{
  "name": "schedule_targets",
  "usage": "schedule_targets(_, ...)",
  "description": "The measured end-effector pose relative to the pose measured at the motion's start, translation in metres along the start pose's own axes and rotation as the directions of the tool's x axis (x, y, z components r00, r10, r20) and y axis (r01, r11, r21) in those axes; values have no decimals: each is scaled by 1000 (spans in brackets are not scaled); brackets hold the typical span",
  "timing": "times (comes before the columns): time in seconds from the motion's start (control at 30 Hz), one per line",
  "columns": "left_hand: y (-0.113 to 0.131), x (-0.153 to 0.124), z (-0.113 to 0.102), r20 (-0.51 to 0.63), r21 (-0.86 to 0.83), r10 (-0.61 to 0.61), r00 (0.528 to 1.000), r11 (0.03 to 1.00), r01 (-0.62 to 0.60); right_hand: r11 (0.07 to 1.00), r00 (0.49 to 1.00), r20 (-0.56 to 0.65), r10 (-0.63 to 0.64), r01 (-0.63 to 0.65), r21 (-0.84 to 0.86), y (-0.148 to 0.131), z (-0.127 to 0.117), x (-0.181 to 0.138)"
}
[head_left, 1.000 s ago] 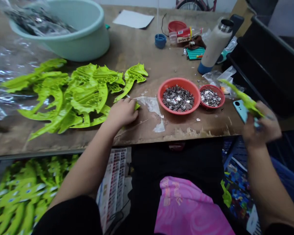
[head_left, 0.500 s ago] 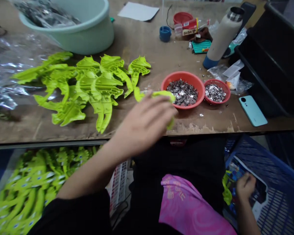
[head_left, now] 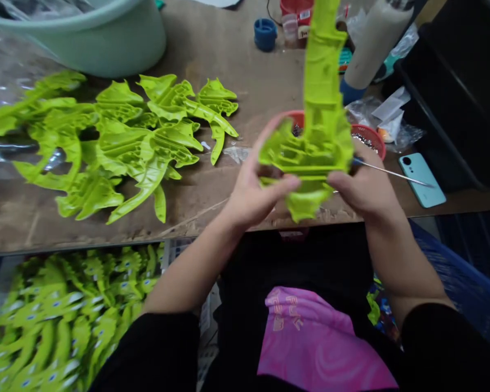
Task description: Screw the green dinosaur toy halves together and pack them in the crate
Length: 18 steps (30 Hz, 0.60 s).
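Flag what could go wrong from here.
1. The right hand appears to hold a tool with a thin metal shaft alongside the green part; the shaft points toward the phone in this view and might scratch it.
2. The green part hides much of the red bowl; an unseen knock could spill its metal pieces.
3. Heaped green pieces lie near the front edge of the table; a bump might send some off.

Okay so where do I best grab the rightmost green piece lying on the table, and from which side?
Probably grip the rightmost green piece by its slim tail, coming from the near side: that end points toward the front edge of the table, while a neighbouring piece crosses its middle.
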State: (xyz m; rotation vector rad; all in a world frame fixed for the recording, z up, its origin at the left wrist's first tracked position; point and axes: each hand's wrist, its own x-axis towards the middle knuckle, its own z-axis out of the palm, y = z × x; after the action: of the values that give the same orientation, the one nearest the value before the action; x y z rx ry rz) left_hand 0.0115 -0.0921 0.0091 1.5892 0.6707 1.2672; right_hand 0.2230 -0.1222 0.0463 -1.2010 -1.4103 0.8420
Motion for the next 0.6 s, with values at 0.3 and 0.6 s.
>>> schedule_targets(0.3,-70,105,-61,8,-176,-199,980,964,198,746,915,388,106,185,-640,78,20,123)
schedule_targets(0.6,-68,80,-46,-82,-153,-164,983,977,150,891,985,173,10,70,-449,69,12,105)
